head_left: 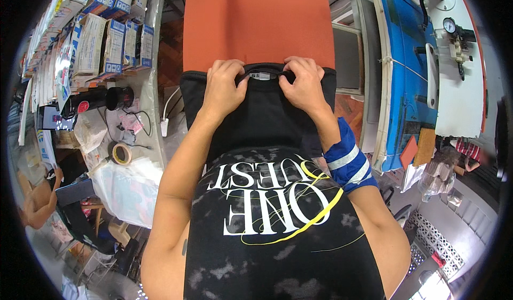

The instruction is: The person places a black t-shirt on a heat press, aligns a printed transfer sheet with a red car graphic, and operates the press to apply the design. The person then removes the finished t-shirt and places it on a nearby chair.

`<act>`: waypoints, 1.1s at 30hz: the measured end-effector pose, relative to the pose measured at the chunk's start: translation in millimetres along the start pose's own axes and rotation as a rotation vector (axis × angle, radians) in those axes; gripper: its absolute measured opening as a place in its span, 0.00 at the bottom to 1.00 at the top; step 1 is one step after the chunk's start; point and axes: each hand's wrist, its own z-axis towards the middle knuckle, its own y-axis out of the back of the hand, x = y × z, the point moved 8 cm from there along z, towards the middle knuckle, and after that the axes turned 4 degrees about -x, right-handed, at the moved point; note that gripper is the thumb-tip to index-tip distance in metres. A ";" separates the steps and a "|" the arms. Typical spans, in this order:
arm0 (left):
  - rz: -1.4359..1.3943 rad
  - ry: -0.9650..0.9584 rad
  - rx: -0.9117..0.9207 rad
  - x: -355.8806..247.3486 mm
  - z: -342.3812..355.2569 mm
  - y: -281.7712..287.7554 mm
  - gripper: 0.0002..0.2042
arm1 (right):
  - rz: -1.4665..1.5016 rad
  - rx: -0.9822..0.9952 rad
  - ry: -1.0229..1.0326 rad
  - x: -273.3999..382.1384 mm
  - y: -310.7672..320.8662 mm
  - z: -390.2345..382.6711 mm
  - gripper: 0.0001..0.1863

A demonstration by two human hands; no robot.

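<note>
Shirt (pixel 262 113), black, draped over the near end of the orange pad (pixel 256 22), collar (pixel 264 71) at its far edge, long axis running from me toward the pad. I see left hand (pixel 224 89) and right hand (pixel 304 86) each pinching the collar, level either side of the neck tag (pixel 260 76), neither nearer.
</note>
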 end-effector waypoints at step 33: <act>0.258 -0.325 -0.123 -6.9 29.9 -0.1 0.07 | -0.117 -0.148 0.167 10.0 14.4 -10.0 0.09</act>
